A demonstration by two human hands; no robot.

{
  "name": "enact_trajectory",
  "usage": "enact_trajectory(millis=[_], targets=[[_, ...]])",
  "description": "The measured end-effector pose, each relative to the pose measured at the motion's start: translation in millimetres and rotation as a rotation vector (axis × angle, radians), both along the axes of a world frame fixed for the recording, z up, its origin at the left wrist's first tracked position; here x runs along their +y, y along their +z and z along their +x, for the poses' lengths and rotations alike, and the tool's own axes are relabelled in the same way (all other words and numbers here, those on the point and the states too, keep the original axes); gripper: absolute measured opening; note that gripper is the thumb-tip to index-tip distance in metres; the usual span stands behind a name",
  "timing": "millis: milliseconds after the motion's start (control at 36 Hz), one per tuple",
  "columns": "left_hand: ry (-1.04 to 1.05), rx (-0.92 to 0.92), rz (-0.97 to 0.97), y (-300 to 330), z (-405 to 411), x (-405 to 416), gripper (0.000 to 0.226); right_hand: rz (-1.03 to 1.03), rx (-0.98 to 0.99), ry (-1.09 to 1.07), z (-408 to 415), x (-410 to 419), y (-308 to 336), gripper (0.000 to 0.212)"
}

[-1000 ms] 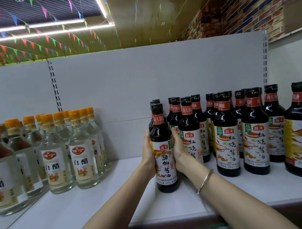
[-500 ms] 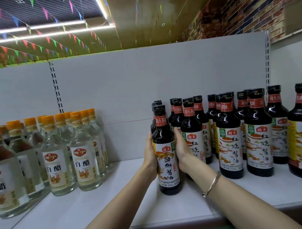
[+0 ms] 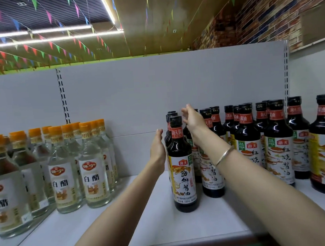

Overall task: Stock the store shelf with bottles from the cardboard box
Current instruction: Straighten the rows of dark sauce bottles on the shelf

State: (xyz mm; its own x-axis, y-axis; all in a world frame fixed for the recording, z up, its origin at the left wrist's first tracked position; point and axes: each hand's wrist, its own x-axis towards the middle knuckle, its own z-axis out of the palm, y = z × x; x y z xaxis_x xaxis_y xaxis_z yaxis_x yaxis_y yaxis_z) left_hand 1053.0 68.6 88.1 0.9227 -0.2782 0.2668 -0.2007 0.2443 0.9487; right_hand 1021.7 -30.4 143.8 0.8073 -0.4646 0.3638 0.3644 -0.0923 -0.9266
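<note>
A dark soy sauce bottle (image 3: 182, 165) with a yellow-white label stands upright on the white shelf (image 3: 164, 227), at the front of a short row of like bottles. My left hand (image 3: 157, 151) is flat and open just left of its shoulder, at or barely off the glass. Raised beside the bottle's cap, my right hand (image 3: 194, 120) has its fingers spread and holds nothing. A silver bangle sits on my right wrist. The cardboard box is out of view.
Several rows of dark soy sauce bottles (image 3: 277, 144) fill the shelf to the right. Clear vinegar bottles with orange caps (image 3: 93, 165) stand at the left. Bare shelf lies between the two groups. A grey back panel (image 3: 155, 89) rises behind.
Both hands have let go of the dark bottle, which now stands alone on the shelf. My right hand rose to cap height; my left opened beside the bottle.
</note>
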Motion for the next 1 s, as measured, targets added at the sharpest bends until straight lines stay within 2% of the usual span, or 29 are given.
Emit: enact_trajectory(millis=[111, 194, 278, 444, 611, 750, 889, 1000], targets=[[0.06, -0.049, 0.057, 11, 24, -6, 0.043, 0.035, 0.067, -0.001, 4, -4, 18, 0.04], [0.066, -0.088, 0.066, 22, 36, -11, 0.037, 0.048, 0.094, 0.011, 7, -2, 28, 0.043], [0.075, -0.125, 0.102, 29, 45, -14, 0.034, 0.006, 0.101, 0.053, 10, 2, 40, 0.041], [0.049, -0.143, 0.254, 36, 58, -15, 0.031, -0.299, 0.149, 0.015, 22, -13, 64, 0.031], [0.064, -0.185, 0.355, 36, 62, -18, 0.017, -0.764, 0.316, -0.031, 23, -27, 74, 0.024], [0.071, -0.233, 0.387, 39, 65, -18, 0.009, -1.029, 0.284, -0.151, 22, -39, 79, 0.021], [0.107, -0.233, 0.362, 39, 67, -21, 0.022, -1.14, 0.352, -0.204, 15, -52, 75, 0.014], [0.105, -0.209, 0.346, 39, 67, -21, 0.025, -1.162, 0.421, -0.201, 10, -57, 69, 0.026]])
